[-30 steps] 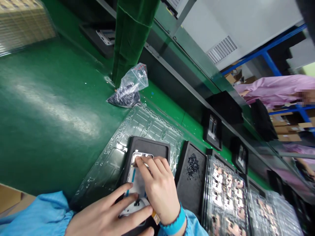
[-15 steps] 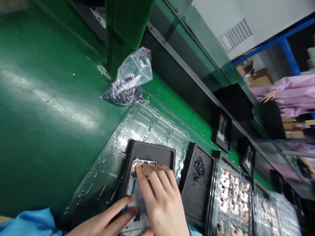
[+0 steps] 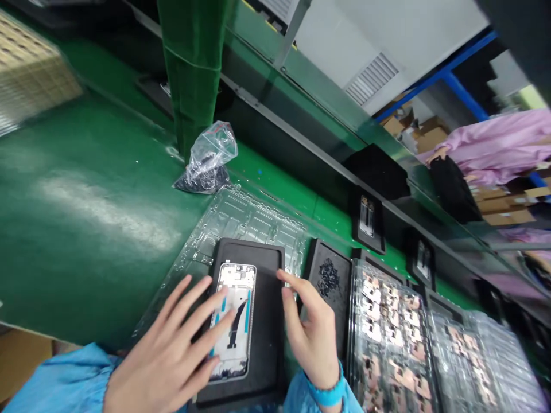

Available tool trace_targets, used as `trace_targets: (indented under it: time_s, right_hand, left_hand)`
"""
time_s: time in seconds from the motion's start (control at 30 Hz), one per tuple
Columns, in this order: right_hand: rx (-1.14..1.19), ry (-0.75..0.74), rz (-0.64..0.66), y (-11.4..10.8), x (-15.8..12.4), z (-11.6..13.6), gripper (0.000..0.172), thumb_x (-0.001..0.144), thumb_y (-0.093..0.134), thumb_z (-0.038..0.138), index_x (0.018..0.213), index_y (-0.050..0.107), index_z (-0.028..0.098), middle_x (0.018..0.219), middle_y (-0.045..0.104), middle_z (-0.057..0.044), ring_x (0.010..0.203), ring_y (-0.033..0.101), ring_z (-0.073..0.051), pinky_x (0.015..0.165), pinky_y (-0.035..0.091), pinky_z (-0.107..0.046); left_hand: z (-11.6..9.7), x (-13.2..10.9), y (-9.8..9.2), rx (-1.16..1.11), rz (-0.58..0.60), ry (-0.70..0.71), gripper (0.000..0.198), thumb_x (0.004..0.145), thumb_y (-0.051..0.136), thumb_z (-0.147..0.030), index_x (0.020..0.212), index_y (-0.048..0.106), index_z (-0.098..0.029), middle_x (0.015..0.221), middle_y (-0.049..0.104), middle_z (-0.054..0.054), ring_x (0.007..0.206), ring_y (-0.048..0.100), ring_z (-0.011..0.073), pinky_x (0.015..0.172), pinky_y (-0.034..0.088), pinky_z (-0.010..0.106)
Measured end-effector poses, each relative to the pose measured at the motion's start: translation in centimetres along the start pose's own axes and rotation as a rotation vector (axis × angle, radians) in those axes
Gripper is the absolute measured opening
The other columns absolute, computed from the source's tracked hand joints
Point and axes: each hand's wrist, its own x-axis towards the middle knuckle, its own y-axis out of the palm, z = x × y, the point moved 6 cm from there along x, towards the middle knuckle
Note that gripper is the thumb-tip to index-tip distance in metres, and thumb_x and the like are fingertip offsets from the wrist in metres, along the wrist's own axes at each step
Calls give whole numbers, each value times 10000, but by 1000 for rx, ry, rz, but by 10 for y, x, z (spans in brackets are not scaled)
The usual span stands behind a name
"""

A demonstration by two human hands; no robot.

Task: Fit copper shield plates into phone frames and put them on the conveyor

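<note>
A phone frame (image 3: 247,281) with a white inside, blue strips and a black flex cable lies in a black foam tray (image 3: 269,338). My left hand (image 3: 172,344) is over the frame's left side with fingers spread; whether the fingertips touch it I cannot tell. At the tray's right rim is my right hand (image 3: 314,327), its thumb and index finger a little apart and nothing visible between them. Its other fingers are curled and partly hidden. Just right of it stands a second black tray (image 3: 316,252) with a heap of small black parts (image 3: 328,278).
Under the foam tray lies a clear plastic blister tray (image 3: 253,215). A zip bag (image 3: 206,163) of dark pieces stands by a green post (image 3: 193,86). Stacked blister trays (image 3: 391,321) with copper-coloured parts are on the right. Beyond a rail, a person in pink (image 3: 495,143) is at work.
My right hand has come off the phone frame and moved right to the tray's rim. My left hand has spread its fingers over the frame. The view has shifted.
</note>
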Motion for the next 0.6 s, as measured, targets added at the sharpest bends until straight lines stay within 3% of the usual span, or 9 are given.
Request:
trace_targets:
  time_s: [0.1, 0.17, 0.23, 0.33, 0.43, 0.53, 0.6]
  right_hand:
    - [-251, 115, -80, -7, -35, -10, 284, 1086, 470, 355, 1190, 669, 181, 1065, 716, -121, 952, 695, -284, 811, 583, -414]
    - [-311, 135, -35, 2, -53, -14, 354, 1098, 422, 408, 1160, 661, 154, 1016, 710, -134, 906, 695, -292, 767, 584, -413]
    - [-305, 128, -20, 11, -65, -14, 404, 1105, 383, 435, 1187, 637, 133, 1019, 698, -146, 911, 692, -297, 763, 584, -412]
    - [-211, 140, -60, 11, -73, -12, 403, 1106, 381, 439, 1247, 602, 132, 989, 676, -121, 860, 684, -270, 726, 579, -380]
    - [-15, 125, -79, 1, -77, -6, 319, 1099, 435, 386, 1281, 598, 181, 982, 664, -74, 820, 668, -215, 719, 565, -315]
    - [185, 79, -132, -13, -83, 2, 328, 1085, 472, 325, 1376, 560, 203, 1069, 659, -72, 886, 654, -190, 797, 558, -288]
    - [315, 49, -189, -20, -90, 5, 362, 1072, 483, 299, 1417, 536, 204, 1098, 659, -70, 923, 649, -181, 851, 551, -285]
  left_hand:
    - [15, -13, 0, 62, -20, -270, 564, 990, 539, -417, 1486, 483, -154, 1522, 495, 151, 1352, 459, 377, 1060, 429, 563]
    - [16, -19, 4, 82, -22, -373, 509, 992, 520, -465, 1395, 570, -158, 1473, 537, 159, 1269, 504, 386, 977, 480, 577]
    - [9, -21, 7, 61, -37, -413, 447, 988, 520, -475, 1305, 637, -183, 1490, 531, 139, 1263, 510, 388, 998, 490, 594]
    - [0, -19, 11, -70, -64, -483, 472, 998, 514, -463, 1395, 581, -218, 1437, 594, 117, 1241, 584, 339, 1007, 552, 524]
    - [4, -14, 12, -404, -56, -645, 549, 1013, 506, -477, 1510, 446, -253, 1265, 712, 90, 1136, 703, 271, 907, 628, 390]
    - [20, -1, 5, -821, -25, -802, 670, 955, 594, -576, 1504, 413, -238, 1122, 766, 45, 980, 762, 250, 838, 644, 352]
    - [41, 23, -12, -780, -14, -808, 723, 876, 676, -644, 1451, 482, -249, 935, 779, -29, 786, 770, 220, 711, 653, 333]
